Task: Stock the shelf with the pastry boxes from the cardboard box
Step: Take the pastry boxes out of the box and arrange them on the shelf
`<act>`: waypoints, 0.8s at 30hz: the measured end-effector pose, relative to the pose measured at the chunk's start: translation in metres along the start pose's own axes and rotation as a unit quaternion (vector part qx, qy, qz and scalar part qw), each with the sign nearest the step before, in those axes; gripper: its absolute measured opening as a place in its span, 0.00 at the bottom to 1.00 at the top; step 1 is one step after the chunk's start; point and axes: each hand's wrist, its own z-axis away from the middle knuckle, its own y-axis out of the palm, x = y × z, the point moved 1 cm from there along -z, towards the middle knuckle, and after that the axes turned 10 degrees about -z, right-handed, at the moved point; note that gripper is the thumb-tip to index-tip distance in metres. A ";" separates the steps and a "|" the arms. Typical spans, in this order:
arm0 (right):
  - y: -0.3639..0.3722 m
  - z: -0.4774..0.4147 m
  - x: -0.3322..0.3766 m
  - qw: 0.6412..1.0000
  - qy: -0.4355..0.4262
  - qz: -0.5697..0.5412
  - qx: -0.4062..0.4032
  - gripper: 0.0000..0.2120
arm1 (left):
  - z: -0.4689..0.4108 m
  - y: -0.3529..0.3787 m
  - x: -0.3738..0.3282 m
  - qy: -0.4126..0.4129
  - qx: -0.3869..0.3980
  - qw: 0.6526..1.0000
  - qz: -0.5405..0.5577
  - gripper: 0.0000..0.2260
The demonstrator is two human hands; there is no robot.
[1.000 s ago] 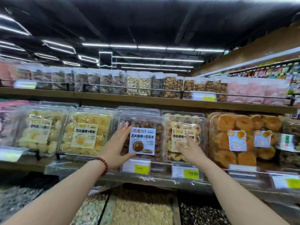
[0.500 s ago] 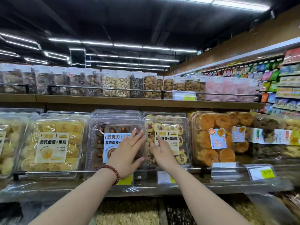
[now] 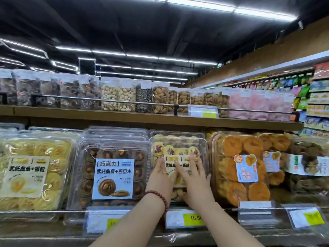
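Clear pastry boxes stand upright in a row on the middle shelf [image 3: 160, 122]. A box of yellow cookies with red centres [image 3: 178, 148] is in the middle, and both hands lie flat against its front. My left hand [image 3: 161, 177], with a red bead bracelet on the wrist, presses its left half; my right hand [image 3: 195, 182] presses its right half, fingers spread. To the left stands a chocolate cookie box [image 3: 114, 175] with a blue label. Further left is a pale yellow cookie box [image 3: 33, 173]. The cardboard box is out of view.
Boxes of orange dried fruit [image 3: 240, 172] stand to the right of my hands. A metal rail with price tags [image 3: 192, 218] runs along the shelf front. The upper shelf holds jars of nuts [image 3: 115, 98] behind a rail. More shelving stands far right [image 3: 316, 97].
My left hand has left the chocolate cookie box and moved right onto the yellow cookie box beside my right hand. The camera has shifted right and closer to the shelf.
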 end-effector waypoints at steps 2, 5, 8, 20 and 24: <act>-0.002 0.000 0.001 1.000 0.001 0.000 0.005 0.49 | 0.001 0.000 0.001 0.006 -0.008 1.000 -0.006 0.33; -0.003 0.002 0.001 1.000 0.000 -0.010 0.009 0.50 | 0.001 0.000 0.002 0.009 -0.002 1.000 0.004 0.33; -0.006 0.004 -0.001 1.000 -0.009 -0.024 0.010 0.49 | 0.017 -0.006 0.008 0.011 -0.047 0.995 0.092 0.33; -0.026 0.049 0.097 0.890 0.007 -0.445 0.095 0.45 | 0.121 0.076 0.106 -0.322 -0.303 0.767 0.465 0.23; -0.010 0.045 0.129 0.846 0.082 -0.525 0.057 0.53 | 0.136 0.117 0.140 -0.447 -0.186 0.659 0.576 0.34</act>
